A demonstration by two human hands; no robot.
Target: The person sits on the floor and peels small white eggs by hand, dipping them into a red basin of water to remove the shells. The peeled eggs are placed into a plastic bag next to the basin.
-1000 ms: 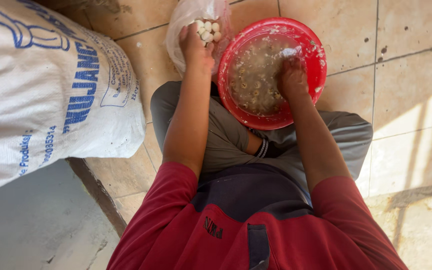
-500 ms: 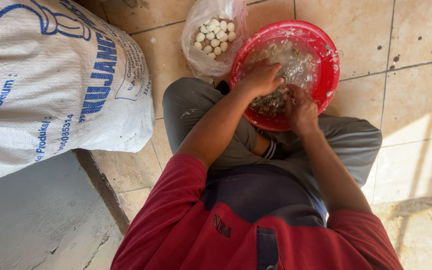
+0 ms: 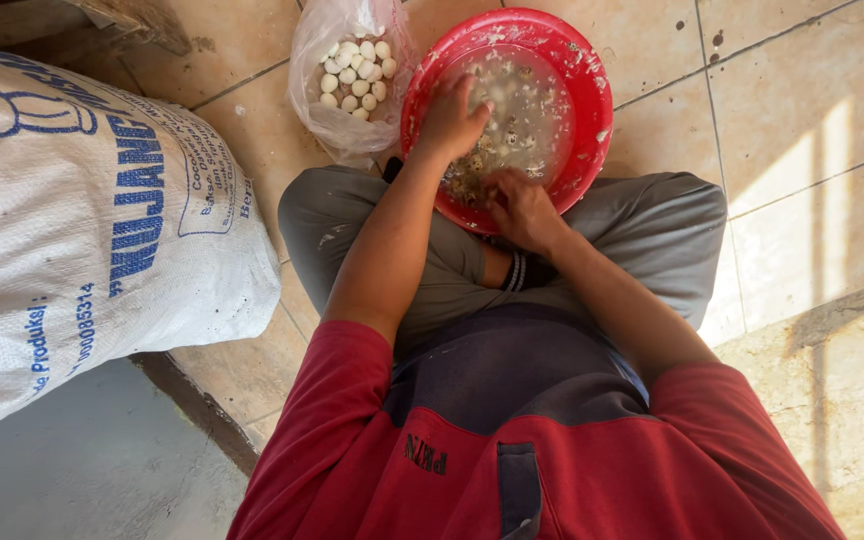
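Both hands are now inside the round red plastic basin (image 3: 592,90) of water and speckled shell pieces. The left hand (image 3: 449,120) has come back from the clear plastic bag of peeled white eggs (image 3: 352,70) and curls loosely; the right hand (image 3: 520,208) is half closed, and I cannot tell what either grips.

A large white woven sack (image 3: 82,230) with blue print is lying at the left on beige floor tiles (image 3: 772,150). A grey concrete slab (image 3: 82,470) is showing at the near left, below the sack.
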